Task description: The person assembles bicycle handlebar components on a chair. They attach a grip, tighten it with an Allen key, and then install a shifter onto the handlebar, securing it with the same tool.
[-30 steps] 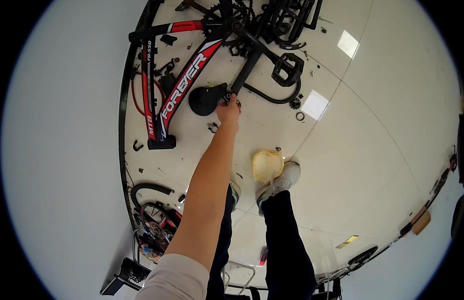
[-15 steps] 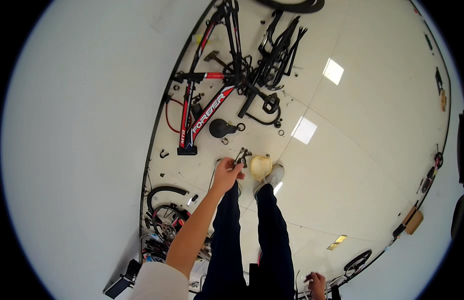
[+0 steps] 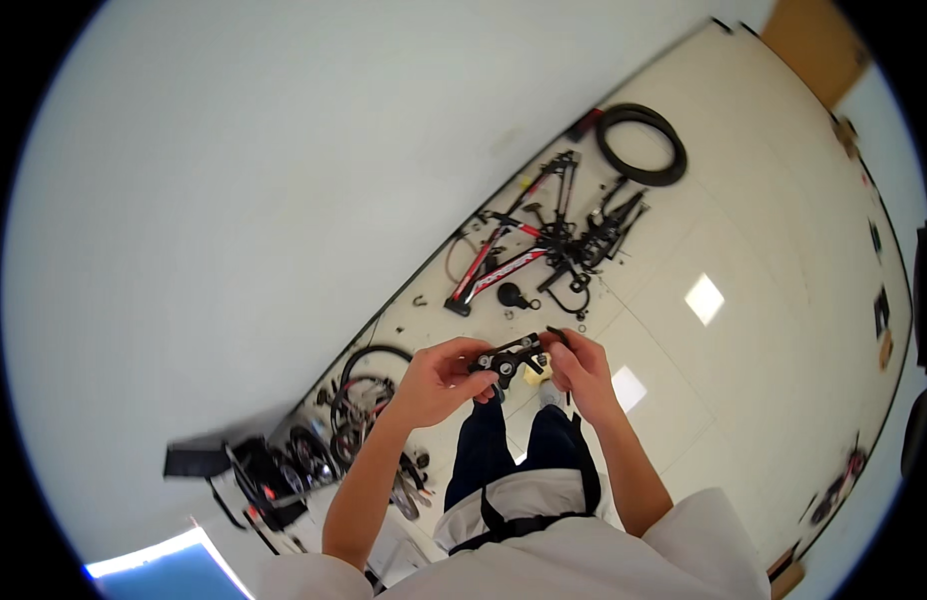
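Both hands are together in front of my body, above the floor. A black bicycle brake caliper point(image 3: 506, 368) with silver bolts is pinched between the thumb and fingers of my left hand point(image 3: 442, 382). My right hand point(image 3: 584, 375) is closed at the caliper's right end, around a thin, dark, bent rod point(image 3: 558, 333). Its lower end shows beneath the fingers; its exact kind cannot be made out. Below the hands, partly covered by them, a pale yellow bowl-like piece point(image 3: 537, 370) sits by my shoe point(image 3: 552, 395).
Ahead, a red and black bike frame point(image 3: 504, 268) lies along the wall point(image 3: 284, 180), with a black fork point(image 3: 614, 225), tyres point(image 3: 674, 170), a round black part point(image 3: 511, 294) and small parts around it. Wheels and bike parts point(image 3: 359, 405) crowd the left side, near a black case point(image 3: 199, 460).
My view has turned and shifted back. The left hand has brought the caliper in front of my body. My right hand has come up from the lower right to join it with the rod.
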A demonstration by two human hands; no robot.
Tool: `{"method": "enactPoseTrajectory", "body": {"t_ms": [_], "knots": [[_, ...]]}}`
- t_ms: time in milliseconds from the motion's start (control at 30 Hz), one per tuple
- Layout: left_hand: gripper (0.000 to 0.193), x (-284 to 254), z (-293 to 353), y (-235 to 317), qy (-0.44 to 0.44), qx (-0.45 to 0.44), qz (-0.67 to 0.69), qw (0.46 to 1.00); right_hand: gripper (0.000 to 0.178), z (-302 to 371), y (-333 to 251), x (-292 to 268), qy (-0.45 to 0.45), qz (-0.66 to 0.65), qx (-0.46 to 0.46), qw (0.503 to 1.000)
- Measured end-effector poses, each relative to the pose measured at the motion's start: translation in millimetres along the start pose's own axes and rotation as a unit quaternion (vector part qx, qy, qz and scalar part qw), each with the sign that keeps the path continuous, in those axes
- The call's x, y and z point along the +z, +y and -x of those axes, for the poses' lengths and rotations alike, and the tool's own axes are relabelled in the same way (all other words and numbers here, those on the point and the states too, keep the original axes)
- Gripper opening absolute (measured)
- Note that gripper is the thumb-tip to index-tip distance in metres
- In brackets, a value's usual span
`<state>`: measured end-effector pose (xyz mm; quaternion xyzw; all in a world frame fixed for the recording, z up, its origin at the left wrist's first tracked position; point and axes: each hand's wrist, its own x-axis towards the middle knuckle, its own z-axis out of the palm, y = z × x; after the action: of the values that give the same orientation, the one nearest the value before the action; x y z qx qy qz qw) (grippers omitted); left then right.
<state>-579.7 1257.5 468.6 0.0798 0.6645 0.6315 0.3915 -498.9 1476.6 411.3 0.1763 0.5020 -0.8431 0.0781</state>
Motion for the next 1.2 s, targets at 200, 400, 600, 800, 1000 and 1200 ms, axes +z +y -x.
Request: {"method": "enactPoseTrajectory", "body": {"t_ms": [200, 400, 600, 800, 1000, 1200], "knots": [[0.048, 30, 157, 7, 0.202, 0.145, 0.104, 0.963, 0.014, 54, -16, 100, -0.129, 0.044, -0.024, 0.990], [0.050, 58, 300, -59, 0.415, 0.296, 0.066, 0.858, 0.014, 137, 32, 189, -0.242, 0.073, -0.038, 0.967], [0.027, 90, 450, -126, 0.589, 0.287, 0.154, 0.740, 0.021, 238, 100, 268, -0.410, 0.132, 0.030, 0.902], [0.037, 127, 617, -222, 0.664, 0.279, 0.218, 0.658, 0.021, 375, 196, 338, -0.539, 0.136, 0.076, 0.828], [0.034, 159, 735, -279, 0.723, 0.290, 0.251, 0.574, 0.011, 482, 270, 400, -0.625, 0.170, 0.064, 0.759], [0.024, 159, 812, -329, 0.763, 0.291, 0.317, 0.483, 0.009, 545, 339, 476, -0.664, 0.241, 0.180, 0.685]]}}
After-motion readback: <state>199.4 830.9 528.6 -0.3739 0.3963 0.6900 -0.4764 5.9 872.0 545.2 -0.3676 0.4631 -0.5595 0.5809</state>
